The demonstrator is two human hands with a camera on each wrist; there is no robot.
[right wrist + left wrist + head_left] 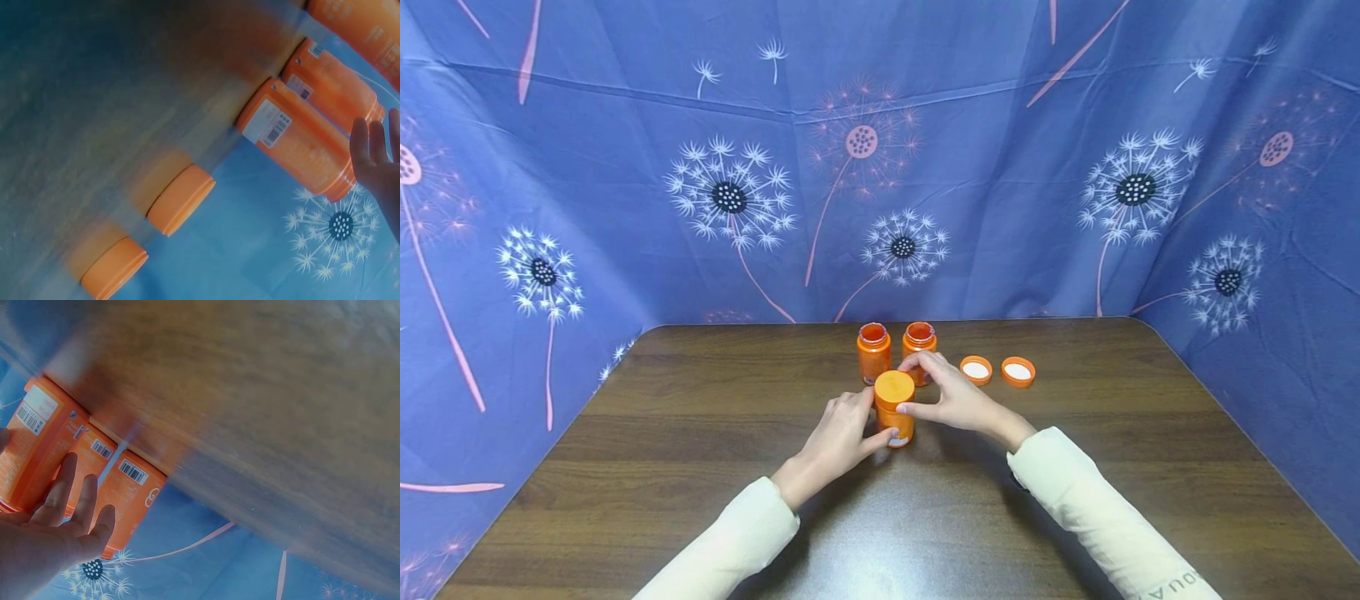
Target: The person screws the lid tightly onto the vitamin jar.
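A capped orange bottle [895,425] stands upright in the middle of the table, its round lid [894,387] on top. My left hand [841,435] holds the bottle's body from the left, thumb on the near side and fingers behind. From the right, my right hand [951,395] grips the lid between thumb and fingers. Behind stand two orange bottles without lids, the left one [874,354] in full view and the right one [919,337] partly hidden by my right hand. In the left wrist view, the fingers [62,487] lie in front of the bottles.
Two orange lids lie with white insides up, right of the bottles: one lid [976,370] nearer them, another lid [1018,372] farther right. The brown wooden table [700,467] ends at a blue curtain [992,250] with dandelion prints.
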